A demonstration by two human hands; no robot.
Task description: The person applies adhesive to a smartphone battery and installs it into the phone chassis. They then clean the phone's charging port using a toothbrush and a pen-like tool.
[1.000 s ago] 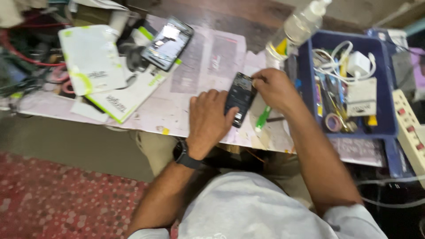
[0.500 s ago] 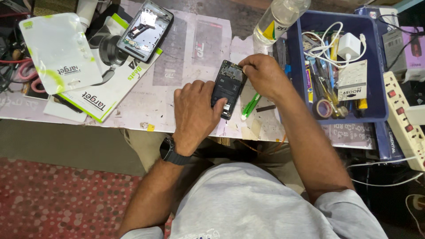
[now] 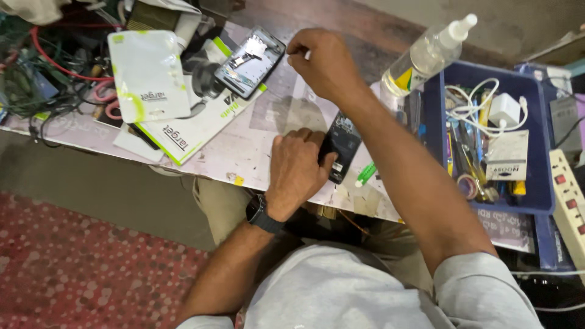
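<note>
My left hand [image 3: 295, 170] is shut on a dark opened phone [image 3: 342, 146] and presses it flat on the paper-covered table [image 3: 244, 152]. A black watch [image 3: 262, 216] sits on that wrist. My right hand [image 3: 323, 61] is stretched out over the table's far side with its fingertips pinched together. I cannot see whether anything small is between them. It hovers just right of a second opened phone [image 3: 251, 61] that lies on white and green packets [image 3: 146, 76].
A clear spray bottle [image 3: 426, 55] lies beside a blue tray [image 3: 545, 201] of cables, a charger and small tools. A white power strip [image 3: 570, 201] is at the right edge. A green pen [image 3: 365, 173] lies by the held phone. Tangled wires [image 3: 36, 79] fill the far left.
My right hand has left the dark phone and moved up and left toward the second phone. My left hand has stayed on the dark phone.
</note>
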